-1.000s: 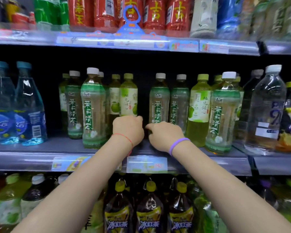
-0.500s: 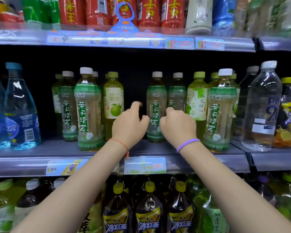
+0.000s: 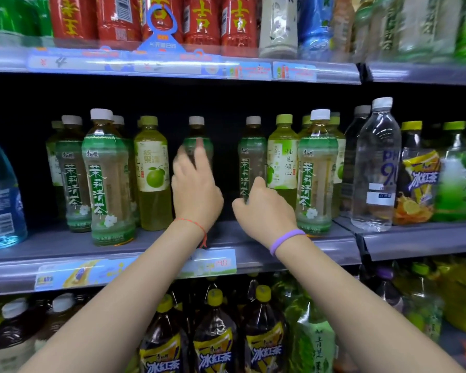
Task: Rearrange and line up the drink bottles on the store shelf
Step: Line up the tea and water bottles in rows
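Bottles of green-labelled jasmine tea with white caps stand on the grey middle shelf (image 3: 253, 246), and two at the back are being handled. Left hand (image 3: 197, 189) has its fingers (image 3: 201, 157) wrapped around the body of the rear clear tea bottle (image 3: 197, 130), which stands upright in the gap at the shelf's centre; only its neck and white cap show above the hand. Right hand (image 3: 264, 208) holds the neighbouring white-capped tea bottle (image 3: 250, 157) low on its label, with its fingers curled at the bottle's left edge.

Six white-capped tea bottles can be counted on this shelf: three at the left, the two being held, and one in front at the right (image 3: 316, 179). Several yellow-green bottles with lime-coloured caps stand among them; one with a green fruit on its label (image 3: 152, 173) is just left of the left hand, and another (image 3: 283, 162) is just right of the right-hand bottle. Farther right stands a tall clear water bottle (image 3: 377, 168); a blue bottle (image 3: 0, 200) sits at the far left. Red-labelled bottles (image 3: 199, 20) line the shelf above, and dark iced-tea bottles with yellow caps (image 3: 213, 340) fill the shelf below the forearms.
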The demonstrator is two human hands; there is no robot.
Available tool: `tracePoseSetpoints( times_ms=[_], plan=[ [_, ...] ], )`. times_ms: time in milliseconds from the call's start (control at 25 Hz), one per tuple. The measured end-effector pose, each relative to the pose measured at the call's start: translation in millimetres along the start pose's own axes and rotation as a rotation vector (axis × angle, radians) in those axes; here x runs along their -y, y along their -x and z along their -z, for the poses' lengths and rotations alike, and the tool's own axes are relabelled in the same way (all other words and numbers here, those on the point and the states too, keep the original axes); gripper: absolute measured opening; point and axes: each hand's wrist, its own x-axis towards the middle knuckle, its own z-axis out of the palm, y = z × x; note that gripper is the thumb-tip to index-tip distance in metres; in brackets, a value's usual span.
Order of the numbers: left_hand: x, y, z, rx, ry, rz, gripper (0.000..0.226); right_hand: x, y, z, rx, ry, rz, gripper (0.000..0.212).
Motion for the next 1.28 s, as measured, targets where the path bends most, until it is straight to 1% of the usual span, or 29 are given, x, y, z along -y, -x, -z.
tracePoseSetpoints(
  times_ms=[40,80,120,160,200,240,280,320,360,400,440,480,560,600,640,680,760,840,920,1000,1080,1120,1200,1240,1280],
  plan=[
    [-5.6,2.7,-1.6,-0.092,0.043,-0.137,0.071,-1.3,0.4,0.6,0.047,-0.021,-0.016,0.029],
    [-12.7,4.9,-1.8,-0.084,0.143,-0.21,0.059,-3.6,1.4,2.0,0.084,-0.039,-0.025,0.031],
    [-20.8,5.2,-1.2,0.005,0.255,-0.197,0.052,-7.9,2.3,3.4,0.089,-0.043,-0.019,0.028],
    [-27.4,4.3,-3.6,0.148,0.329,-0.103,0.051,-13.3,3.6,5.5,0.055,-0.036,0.0,0.024],
    [-31.4,0.8,-9.5,0.293,0.355,0.028,0.055,-18.8,5.5,9.1,-0.01,-0.026,0.024,0.023],
    [-34.0,-2.9,-16.0,0.404,0.333,0.148,0.065,-24.1,7.7,13.4,-0.11,-0.015,0.063,0.022],
    [-35.8,-5.2,-23.0,0.479,0.304,0.225,0.075,-30.2,10.3,18.9,-0.243,0.002,0.11,0.021],
    [-39.0,-6.6,-28.5,0.519,0.289,0.273,0.082,-38.2,12.0,25.6,-0.409,0.012,0.162,0.02],
    [-42.4,-8.3,-32.7,0.531,0.29,0.304,0.086,-47.0,12.2,32.6,-0.572,0.029,0.199,0.025],
    [-46.0,-10.1,-35.8,0.532,0.296,0.332,0.087,-55.8,10.4,38.0,-0.695,0.049,0.196,0.034],
    [-51.0,-11.1,-38.3,0.522,0.303,0.353,0.086,-65.2,9.0,43.0,-0.751,0.046,0.154,0.045],
    [-56.0,-11.7,-39.2,0.502,0.3,0.372,0.086,-73.1,7.1,47.3,-0.714,0.002,0.086,0.056],
    [-63.5,-10.5,-37.2,0.47,0.269,0.379,0.087,-84.4,4.1,49.0,-0.482,-0.164,-0.063,0.069],
    [-65.3,-9.4,-35.3,0.462,0.248,0.377,0.089,-88.2,3.3,47.0,-0.359,-0.22,-0.111,0.069],
    [-66.7,-7.2,-33.1,0.45,0.206,0.372,0.091,-90.5,4.0,45.0,-0.282,-0.238,-0.128,0.067],
    [-68.0,-3.9,-29.7,0.43,0.141,0.364,0.092,-92.3,5.1,42.9,-0.263,-0.223,-0.122,0.067],
    [-70.1,4.7,-23.5,0.355,-0.021,0.315,0.094,-92.8,7.8,42.2,-0.278,-0.177,-0.102,0.067],
    [-71.1,13.7,-15.8,0.249,-0.149,0.235,0.091,-90.2,7.8,41.4,-0.278,-0.152,-0.088,0.056],
    [-68.3,20.9,-11.0,0.161,-0.234,0.148,0.087,-85.6,6.2,37.8,-0.268,-0.16,-0.065,0.052],
    [-63.6,23.6,-8.4,0.128,-0.26,0.104,0.084,-78.9,5.9,31.5,-0.28,-0.162,-0.007,0.056],
    [-57.5,21.2,-4.8,0.128,-0.218,0.132,0.076,-70.3,6.6,25.4,-0.255,-0.183,0.04,0.059],
    [-53.2,18.5,-3.3,0.122,-0.146,0.168,0.067,-66.2,6.7,22.1,-0.215,-0.196,0.056,0.059],
    [-46.7,14.4,1.3,0.061,0.123,0.225,0.039,-60.5,5.9,14.8,-0.113,-0.215,0.09,0.057],
    [-45.5,13.6,3.0,0.016,0.299,0.247,0.026,-59.4,5.9,11.6,-0.087,-0.217,0.114,0.052],
    [-46.2,14.4,3.7,-0.024,0.45,0.259,0.018,-59.9,5.9,9.4,-0.092,-0.232,0.132,0.045]
  ],
)
